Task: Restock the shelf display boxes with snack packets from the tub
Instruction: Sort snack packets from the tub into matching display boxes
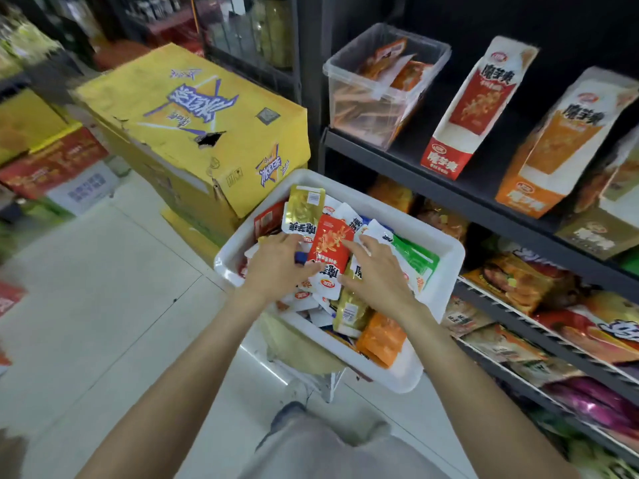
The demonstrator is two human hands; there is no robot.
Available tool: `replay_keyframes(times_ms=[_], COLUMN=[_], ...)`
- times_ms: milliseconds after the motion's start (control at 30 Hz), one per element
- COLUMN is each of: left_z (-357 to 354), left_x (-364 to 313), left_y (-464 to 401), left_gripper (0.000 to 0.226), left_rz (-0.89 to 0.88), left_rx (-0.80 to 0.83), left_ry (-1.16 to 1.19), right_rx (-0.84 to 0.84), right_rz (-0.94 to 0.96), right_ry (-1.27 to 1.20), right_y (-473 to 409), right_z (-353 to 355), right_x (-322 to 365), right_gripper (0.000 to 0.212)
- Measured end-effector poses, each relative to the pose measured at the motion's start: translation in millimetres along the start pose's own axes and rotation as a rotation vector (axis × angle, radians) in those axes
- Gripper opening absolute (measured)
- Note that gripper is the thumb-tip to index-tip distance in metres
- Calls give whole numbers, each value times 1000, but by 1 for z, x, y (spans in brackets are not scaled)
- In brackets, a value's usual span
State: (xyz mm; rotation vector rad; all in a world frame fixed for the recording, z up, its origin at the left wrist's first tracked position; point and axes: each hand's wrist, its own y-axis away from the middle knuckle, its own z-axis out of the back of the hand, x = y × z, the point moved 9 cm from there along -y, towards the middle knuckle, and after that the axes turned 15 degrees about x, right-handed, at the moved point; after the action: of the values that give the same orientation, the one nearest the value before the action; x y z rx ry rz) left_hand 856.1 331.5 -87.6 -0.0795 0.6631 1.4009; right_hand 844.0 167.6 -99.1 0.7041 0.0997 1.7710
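Red packet point(329, 248) sits between both hands in tub point(446, 250), long axis pointing away. Left hand point(280, 266) pinches its edge; right hand point(377, 271) rests on packets with fingers spread, holding nothing.

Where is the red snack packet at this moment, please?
In the head view, the red snack packet lies on top of the pile in the white tub, between the left hand and right hand, just below a gold packet.
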Motion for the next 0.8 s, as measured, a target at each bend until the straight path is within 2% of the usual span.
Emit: replay_keyframes(times_ms=[100, 200, 300, 367, 433, 500, 567, 633, 700, 733, 800], left_z=[-11, -18, -14, -4, 13, 34, 58, 78, 87, 87, 86], left_x=[-19, -25, -22, -19, -18, -18, -19, -25, -39, -50, -78], left_y=[-19, -25, -27, -26, -24, -22, -21, -23, -30, -35, -41], left_gripper=[79, 71, 54, 46, 35, 24, 20, 30, 36, 33, 21], left_rz=[-28, -37, -138, -229, -313, -381, -418, -443, -445, -459, -509], left_rx=[103, 159, 219, 282, 280, 204, 90, 29, 73, 115, 170], left_ry=[-270, -375, -114, 123, 274, 393, 552, 698, 759, 755, 677], right_rx=[-1, 22, -21, -125, -184, -196, -270, -384, -427, -417, -407], right_rz=[-72, -114, -106, -6, 121, 169, 137, 102, 110, 127, 141], right_ry=[81, 92, 72, 115, 190, 178, 49, -194, -556, -734, -922], right_y=[-12, -16, -15, -14, -14, -18, -16, -8, -1, 2, 9], right_z=[-3, -4, 5, 20, 33, 41, 56, 76, 90, 94, 102], right_x=[5, 5, 9, 21, 38, 44, 42, 30, 15, 9, 0], right_gripper=[78, 86, 93, 91, 81, 64, 41, 23, 18, 19, 30])
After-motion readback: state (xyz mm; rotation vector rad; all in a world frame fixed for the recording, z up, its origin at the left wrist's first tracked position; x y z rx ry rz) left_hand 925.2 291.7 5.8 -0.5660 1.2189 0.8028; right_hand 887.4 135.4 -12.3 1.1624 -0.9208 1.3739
